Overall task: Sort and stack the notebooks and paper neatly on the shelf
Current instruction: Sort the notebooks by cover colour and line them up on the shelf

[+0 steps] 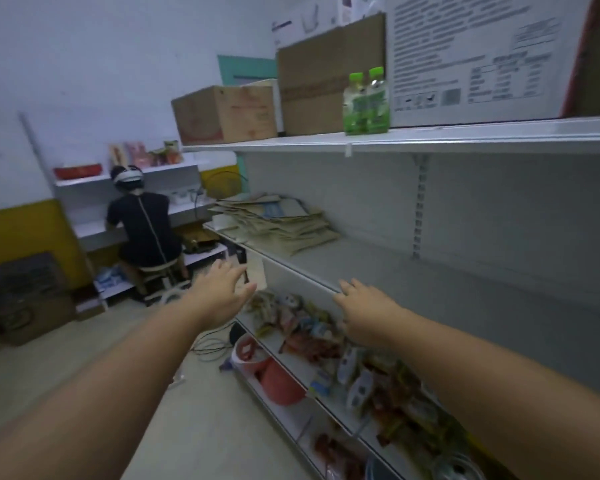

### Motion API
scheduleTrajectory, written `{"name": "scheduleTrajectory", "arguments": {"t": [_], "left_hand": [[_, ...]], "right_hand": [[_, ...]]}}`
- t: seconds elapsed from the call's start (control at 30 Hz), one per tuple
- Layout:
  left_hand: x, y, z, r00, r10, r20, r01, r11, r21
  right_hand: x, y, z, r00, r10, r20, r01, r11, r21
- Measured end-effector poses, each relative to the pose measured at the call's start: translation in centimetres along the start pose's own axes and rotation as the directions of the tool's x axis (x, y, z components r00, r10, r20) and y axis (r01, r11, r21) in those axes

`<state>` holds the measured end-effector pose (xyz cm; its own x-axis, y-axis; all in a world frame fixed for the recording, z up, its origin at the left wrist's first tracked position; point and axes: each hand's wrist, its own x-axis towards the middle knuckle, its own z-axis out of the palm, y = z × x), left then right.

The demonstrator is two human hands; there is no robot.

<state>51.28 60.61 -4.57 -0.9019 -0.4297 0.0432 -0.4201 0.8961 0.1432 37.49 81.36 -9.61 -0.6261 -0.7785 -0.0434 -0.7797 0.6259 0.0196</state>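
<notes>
Along the right side stands a tall grey metal shelf unit (499, 216), its top board bearing a large white printed carton (475, 53) and brown cardboard boxes (229, 112). At the far end of the middle board lies the untidy pile of tan notebooks and paper (278, 223), sheets fanned askew. The left hand (222, 289) hovers spread and empty in the aisle, well short of the pile; the right hand (364, 306), fingers straight and holding nothing, is at that board's front edge. Two green-capped bottles (366, 98) stand just beside the carton.
</notes>
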Motion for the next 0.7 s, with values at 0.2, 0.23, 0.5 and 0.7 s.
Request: {"name": "scheduleTrajectory", "arguments": {"t": [0.2,0.23,0.5,0.7], "left_hand": [[3.3,-7.5,1.0,0.99,-0.138,0.039,0.136,0.989,0.06],[4.4,-8.4,0.4,0.985,-0.168,0.035,0.166,0.984,0.067],[14.4,-11.7,-0.8,0.98,-0.197,-0.033,0.196,0.98,-0.03],[20.2,-16.3,3.0,0.982,-0.179,0.054,0.177,0.983,0.037]], "right_hand": [[12.2,-4.5,-0.6,0.989,-0.141,-0.048,0.143,0.988,0.056],[14.1,-5.0,-0.6,0.985,-0.161,-0.057,0.164,0.985,0.059],[27.4,-6.4,-0.6,0.97,-0.221,-0.096,0.23,0.969,0.092],[34.0,-7.6,0.9,0.963,-0.257,-0.084,0.259,0.966,0.01]]}}
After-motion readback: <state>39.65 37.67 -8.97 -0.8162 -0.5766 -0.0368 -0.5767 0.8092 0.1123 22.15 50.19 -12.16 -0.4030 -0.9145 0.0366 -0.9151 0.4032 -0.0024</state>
